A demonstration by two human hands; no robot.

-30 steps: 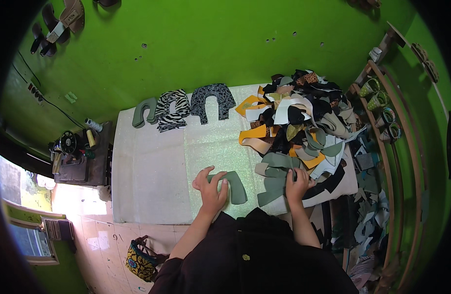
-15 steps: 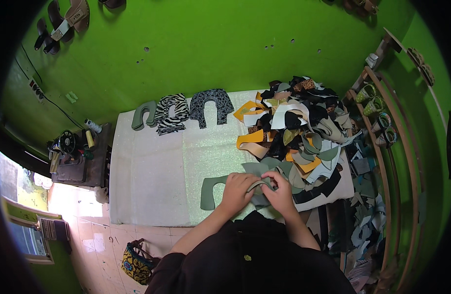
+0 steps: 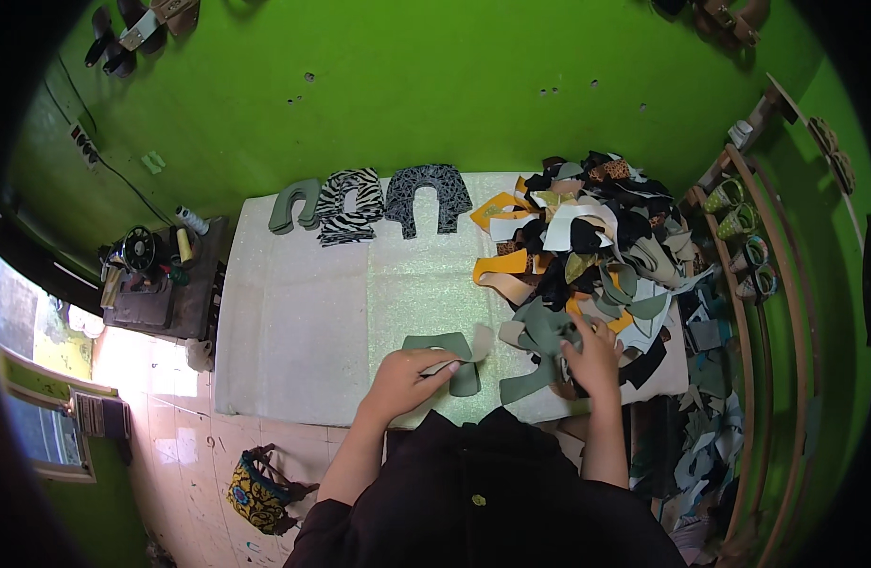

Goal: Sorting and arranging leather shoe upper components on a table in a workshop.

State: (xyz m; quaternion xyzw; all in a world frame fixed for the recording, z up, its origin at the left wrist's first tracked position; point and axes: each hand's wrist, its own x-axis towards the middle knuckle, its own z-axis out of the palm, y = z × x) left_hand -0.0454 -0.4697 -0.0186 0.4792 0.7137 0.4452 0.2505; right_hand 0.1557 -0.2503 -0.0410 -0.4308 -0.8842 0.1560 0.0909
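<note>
My left hand (image 3: 404, 381) pinches a curved green piece of cut material (image 3: 482, 343), whose paler underside shows at its raised end. Beneath it, another green piece (image 3: 466, 377) lies on the pale table cover. To the right, my right hand (image 3: 596, 360) is closed on a bunch of green offcuts (image 3: 545, 333) at the near edge of the scrap heap. The fingertips there are partly hidden among the pieces. A gap of bare cover separates my two hands.
A large mixed scrap heap (image 3: 587, 237) covers the table's right side. Along the back lie green (image 3: 290, 210), zebra-striped (image 3: 348, 201) and grey-black patterned (image 3: 426, 189) arched pieces. A sewing machine (image 3: 140, 256) stands left; a wooden rack (image 3: 759, 256) stands right.
My hands have moved apart: the left went left with a curved green piece, the right went right onto the green offcuts. Before, both hands were together over one green piece. The view has shifted slightly.
</note>
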